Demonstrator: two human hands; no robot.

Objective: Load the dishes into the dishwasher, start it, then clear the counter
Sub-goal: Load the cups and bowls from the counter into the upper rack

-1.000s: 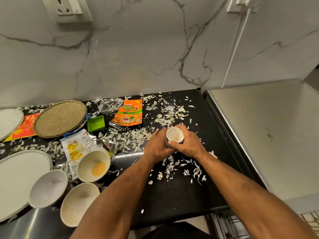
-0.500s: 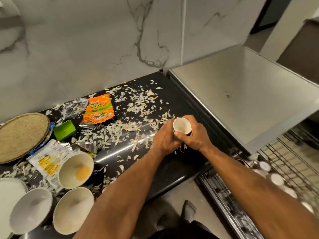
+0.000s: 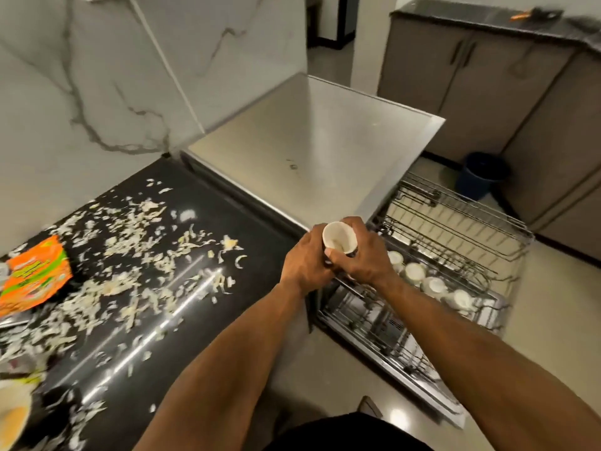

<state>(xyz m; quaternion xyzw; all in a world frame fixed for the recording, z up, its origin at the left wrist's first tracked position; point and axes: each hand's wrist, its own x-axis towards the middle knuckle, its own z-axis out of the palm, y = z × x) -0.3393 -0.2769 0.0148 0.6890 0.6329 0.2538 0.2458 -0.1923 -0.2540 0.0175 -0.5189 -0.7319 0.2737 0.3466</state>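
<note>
Both hands hold a small white cup (image 3: 338, 238) with a dark outside, mouth up and tilted toward me. My left hand (image 3: 305, 258) wraps its left side and my right hand (image 3: 364, 255) its right side. The cup is in the air just past the right end of the black counter (image 3: 182, 320), above the near left corner of the pulled-out dishwasher rack (image 3: 455, 255). A row of white cups (image 3: 422, 278) sits upside down along the rack's near side. The counter is littered with pale vegetable scraps (image 3: 130, 271).
An orange snack packet (image 3: 32, 275) lies at the counter's left. A bowl with yellow residue (image 3: 13, 418) shows at the bottom left edge. A steel dishwasher top (image 3: 309, 157) adjoins the counter. A blue bucket (image 3: 481, 174) stands by grey cabinets (image 3: 487, 76). The floor lies below.
Both hands carried the cup rightward off the counter to above the rack. My view swung right, so the plates and bowls left the frame and the rack came in.
</note>
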